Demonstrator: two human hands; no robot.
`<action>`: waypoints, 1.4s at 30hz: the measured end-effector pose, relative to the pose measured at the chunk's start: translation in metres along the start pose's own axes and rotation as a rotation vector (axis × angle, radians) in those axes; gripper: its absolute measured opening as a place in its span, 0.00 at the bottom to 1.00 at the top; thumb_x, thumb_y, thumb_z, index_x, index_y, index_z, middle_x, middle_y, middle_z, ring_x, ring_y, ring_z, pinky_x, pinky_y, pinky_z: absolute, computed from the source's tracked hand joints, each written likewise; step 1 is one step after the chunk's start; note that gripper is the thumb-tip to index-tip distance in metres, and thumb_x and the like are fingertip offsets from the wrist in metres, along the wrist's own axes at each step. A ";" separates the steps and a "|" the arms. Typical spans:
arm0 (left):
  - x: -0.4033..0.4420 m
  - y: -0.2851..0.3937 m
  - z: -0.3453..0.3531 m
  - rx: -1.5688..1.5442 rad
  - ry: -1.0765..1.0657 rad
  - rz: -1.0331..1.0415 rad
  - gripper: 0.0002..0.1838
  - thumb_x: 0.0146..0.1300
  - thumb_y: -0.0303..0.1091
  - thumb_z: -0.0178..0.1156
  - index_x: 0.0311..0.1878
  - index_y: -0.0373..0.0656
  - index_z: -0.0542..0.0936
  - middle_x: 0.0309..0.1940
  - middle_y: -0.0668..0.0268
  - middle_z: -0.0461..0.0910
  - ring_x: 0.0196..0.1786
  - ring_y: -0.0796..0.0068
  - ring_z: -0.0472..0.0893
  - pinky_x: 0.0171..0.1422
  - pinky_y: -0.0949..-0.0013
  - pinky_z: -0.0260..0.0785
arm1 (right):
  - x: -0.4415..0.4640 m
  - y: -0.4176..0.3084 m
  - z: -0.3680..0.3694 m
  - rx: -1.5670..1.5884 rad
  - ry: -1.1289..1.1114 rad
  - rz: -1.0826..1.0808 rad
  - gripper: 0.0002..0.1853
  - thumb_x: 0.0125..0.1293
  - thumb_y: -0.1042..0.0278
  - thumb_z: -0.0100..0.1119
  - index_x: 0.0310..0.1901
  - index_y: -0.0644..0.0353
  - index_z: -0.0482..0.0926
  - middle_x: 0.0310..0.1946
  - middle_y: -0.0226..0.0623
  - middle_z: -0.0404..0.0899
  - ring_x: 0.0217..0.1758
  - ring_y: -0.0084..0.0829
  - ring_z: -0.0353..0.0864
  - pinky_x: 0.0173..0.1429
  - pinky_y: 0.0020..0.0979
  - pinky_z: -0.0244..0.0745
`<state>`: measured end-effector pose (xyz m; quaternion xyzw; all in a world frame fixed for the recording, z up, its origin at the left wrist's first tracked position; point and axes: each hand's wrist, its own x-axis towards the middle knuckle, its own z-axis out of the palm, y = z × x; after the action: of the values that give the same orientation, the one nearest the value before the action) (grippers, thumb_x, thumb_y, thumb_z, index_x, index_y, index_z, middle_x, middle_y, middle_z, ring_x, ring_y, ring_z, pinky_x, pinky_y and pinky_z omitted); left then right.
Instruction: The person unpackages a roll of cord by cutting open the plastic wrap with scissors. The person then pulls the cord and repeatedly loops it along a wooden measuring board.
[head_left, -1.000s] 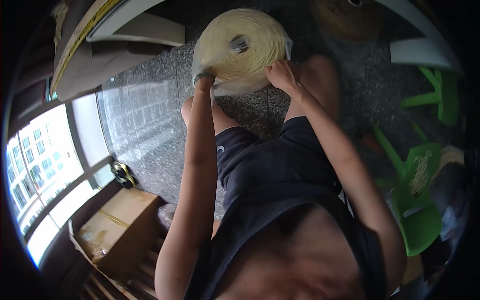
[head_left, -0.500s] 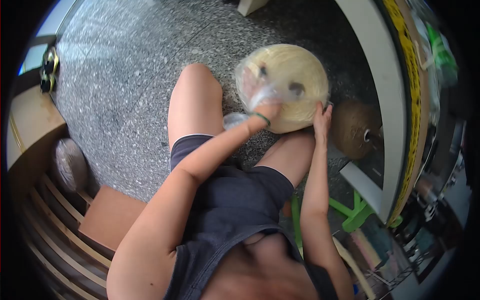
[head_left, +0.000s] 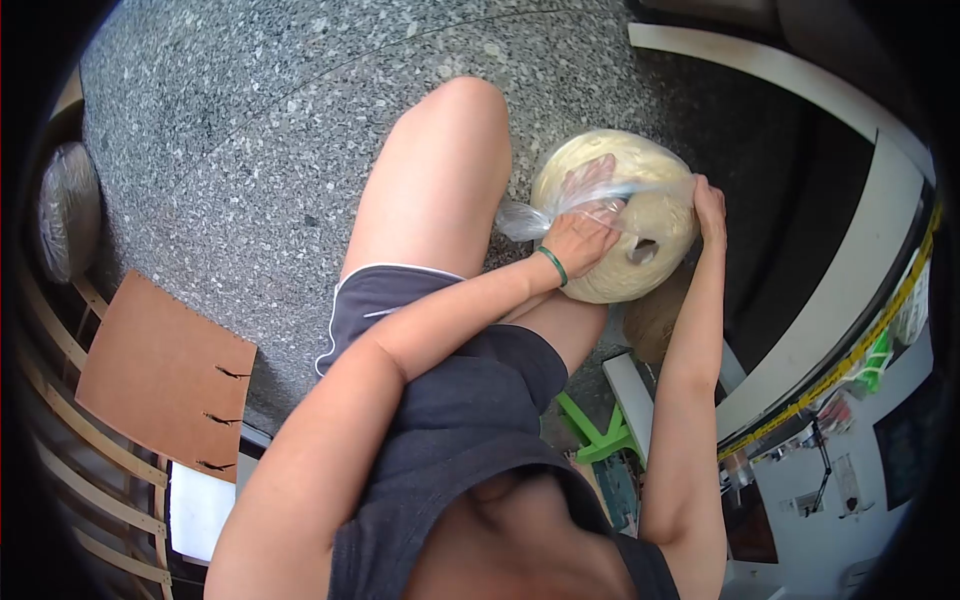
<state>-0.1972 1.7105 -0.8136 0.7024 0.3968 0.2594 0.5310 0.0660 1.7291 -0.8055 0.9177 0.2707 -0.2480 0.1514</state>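
A big roll of pale yellow cord-like material [head_left: 620,285] leans against my right thigh, the hole in its core facing up toward me. Thin clear plastic wrap [head_left: 525,220] covers part of it and bunches loosely at its left side. My left hand [head_left: 582,240], with a green bangle at the wrist, lies over the roll's face with its fingers curled into the plastic. At the roll's right edge, my right hand [head_left: 711,208] pinches the plastic, which stretches between both hands. The fingertips of the left hand are partly hidden by the film.
A brown round object [head_left: 650,325] sits behind the roll. Right of me stands a curved table edge [head_left: 830,345] with yellow tape. A green stool-like frame [head_left: 605,435] is near my right hip. At left are a brown board [head_left: 160,370], wooden slats [head_left: 95,500] and a wrapped bundle [head_left: 70,210].
My view has turned, so the roll appears farther right. The left hand, blurred over the roll before, is now clear and the plastic is drawn taut across the upper face.
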 end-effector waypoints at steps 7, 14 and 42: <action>0.029 0.020 -0.012 -0.039 -0.036 0.042 0.32 0.53 0.40 0.50 0.62 0.44 0.55 0.64 0.51 0.44 0.67 0.58 0.43 0.67 0.50 0.30 | -0.079 -0.010 0.013 0.273 0.502 -0.007 0.25 0.61 0.54 0.33 0.39 0.69 0.73 0.37 0.57 0.72 0.44 0.53 0.69 0.46 0.41 0.62; 0.035 0.076 -0.023 -0.379 -0.057 0.006 0.37 0.52 0.45 0.49 0.60 0.32 0.52 0.63 0.46 0.42 0.67 0.56 0.42 0.67 0.49 0.27 | -0.188 -0.058 0.071 0.064 0.262 -0.935 0.14 0.58 0.64 0.41 0.35 0.68 0.70 0.28 0.48 0.73 0.30 0.42 0.69 0.34 0.38 0.64; 0.087 -0.054 -0.022 -0.479 0.022 -0.368 0.31 0.62 0.51 0.33 0.29 0.28 0.73 0.27 0.41 0.73 0.37 0.46 0.72 0.42 0.56 0.62 | -0.012 -0.114 0.079 -0.167 -0.412 -0.697 0.13 0.55 0.66 0.45 0.36 0.66 0.71 0.34 0.47 0.74 0.35 0.37 0.71 0.39 0.35 0.66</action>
<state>-0.1820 1.8015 -0.8635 0.4704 0.4508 0.2526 0.7153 -0.0373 1.7834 -0.8815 0.6868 0.5486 -0.4402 0.1831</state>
